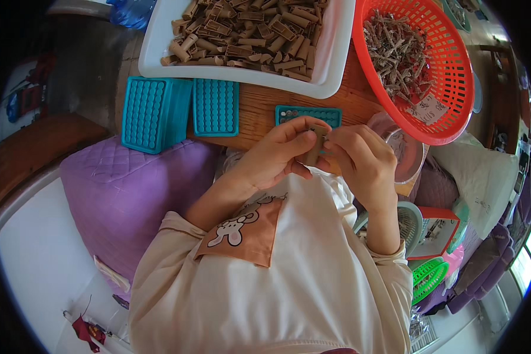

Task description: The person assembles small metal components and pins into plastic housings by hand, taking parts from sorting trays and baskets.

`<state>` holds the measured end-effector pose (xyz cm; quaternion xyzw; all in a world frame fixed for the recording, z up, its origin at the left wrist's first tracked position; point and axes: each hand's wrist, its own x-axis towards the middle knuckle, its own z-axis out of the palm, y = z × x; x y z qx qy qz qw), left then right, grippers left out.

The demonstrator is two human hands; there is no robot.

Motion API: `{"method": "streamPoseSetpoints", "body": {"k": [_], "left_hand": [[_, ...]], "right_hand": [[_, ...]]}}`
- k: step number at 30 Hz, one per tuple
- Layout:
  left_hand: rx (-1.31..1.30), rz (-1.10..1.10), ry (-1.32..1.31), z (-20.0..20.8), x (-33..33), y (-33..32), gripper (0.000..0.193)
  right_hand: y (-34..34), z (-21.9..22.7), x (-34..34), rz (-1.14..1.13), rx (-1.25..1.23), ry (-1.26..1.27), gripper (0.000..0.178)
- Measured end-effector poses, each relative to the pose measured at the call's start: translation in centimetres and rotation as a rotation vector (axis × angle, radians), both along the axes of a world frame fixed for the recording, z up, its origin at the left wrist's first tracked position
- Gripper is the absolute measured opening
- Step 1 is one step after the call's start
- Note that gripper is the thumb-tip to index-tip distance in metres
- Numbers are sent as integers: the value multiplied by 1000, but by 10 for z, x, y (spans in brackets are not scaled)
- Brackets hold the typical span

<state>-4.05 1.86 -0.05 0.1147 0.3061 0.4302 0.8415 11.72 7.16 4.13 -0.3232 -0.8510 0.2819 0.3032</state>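
Note:
My left hand (277,147) is closed around a small brown plastic casing (316,147), held upright in front of my chest. The fingertips of my right hand (363,154) are pinched together at the casing's right edge; whatever small part they may hold is too small to make out. Just beyond my hands lies a teal tray (329,115) with rows of round cups, and a few cups at its left end look filled. Many similar brown casings (251,41) fill the white tub (230,74) at the far side of the table.
A red basket (463,94) of thin metallic-looking parts (395,53) stands at the far right, with a pink round container (404,150) beneath its near edge. Teal trays (144,112) are stacked at the left, beside another teal tray (216,107). A green basket (429,278) sits lower right.

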Motion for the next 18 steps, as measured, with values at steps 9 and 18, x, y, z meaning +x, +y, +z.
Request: {"method": "streamPoseSetpoints", "body": {"k": [9,18], "left_hand": [[14,-4,-59,9,-1,2,33],[66,-21,141,20,4,2,40]], "right_hand": [[6,-11,8,-21,-185,171,21],[-1,-12,7,-49,-181,177,15]]}}
